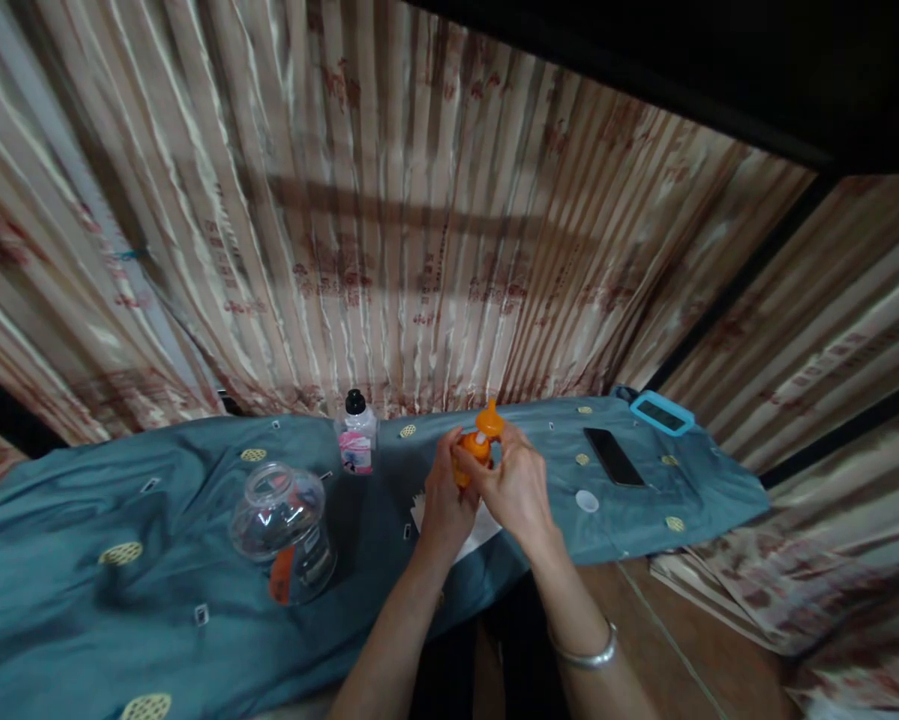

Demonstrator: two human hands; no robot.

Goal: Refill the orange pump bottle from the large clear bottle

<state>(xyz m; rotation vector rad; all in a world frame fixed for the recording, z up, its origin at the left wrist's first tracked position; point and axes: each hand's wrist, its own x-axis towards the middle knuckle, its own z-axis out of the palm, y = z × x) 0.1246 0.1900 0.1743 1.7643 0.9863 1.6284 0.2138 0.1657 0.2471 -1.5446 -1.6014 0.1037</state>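
Observation:
A small orange bottle [464, 468] is gripped in my left hand [447, 497], whose fingers wrap round its side. My right hand [520, 488] closes on an orange pointed cap [489, 419], which sits tilted just above the bottle's pale mouth. Whether the cap touches the bottle I cannot tell. Beneath both hands a white sheet of paper [479, 532] is partly covered by them. To the left stands a clear bottle with a black cap and pink label [357, 440].
A clear plastic jar [284, 530] stands at the left on the teal cloth [59, 520]. A white disc [587, 501], a dark phone [613, 457] and a blue-framed device [662, 412] lie on the right. Patterned curtains [419, 220] hang behind.

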